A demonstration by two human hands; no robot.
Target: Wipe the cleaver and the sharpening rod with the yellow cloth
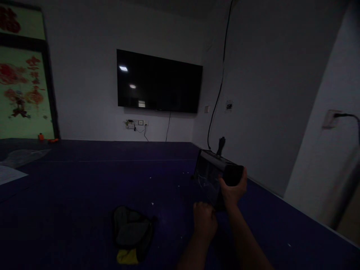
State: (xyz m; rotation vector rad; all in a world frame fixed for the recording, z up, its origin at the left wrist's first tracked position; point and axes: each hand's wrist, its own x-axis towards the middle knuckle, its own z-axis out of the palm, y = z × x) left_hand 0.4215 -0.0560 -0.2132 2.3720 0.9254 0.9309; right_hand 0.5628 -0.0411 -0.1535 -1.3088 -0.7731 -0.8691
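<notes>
A black box-shaped case [209, 174] with a glossy, see-through-looking side is tilted above the blue surface at the right. My right hand [234, 191] grips its near right end, with the thumb on the front and the fingers behind. At the lower near edge of the case, my left hand [205, 221] is closed in a fist; whatever lies inside its fingers is hidden. A dark strap-like piece [221, 146] sticks up behind the case. Left of my hands lies a dark grey pouch [132, 228] with a yellow patch [127, 257] at its near end.
The blue surface [84, 180] carries small white scraps. Clear plastic film [25, 156] and a white sheet [11, 174] lie far left, near small orange objects [41, 137]. A black cable [221, 86] hangs down the right wall behind the case. A television [159, 82] hangs on the back wall.
</notes>
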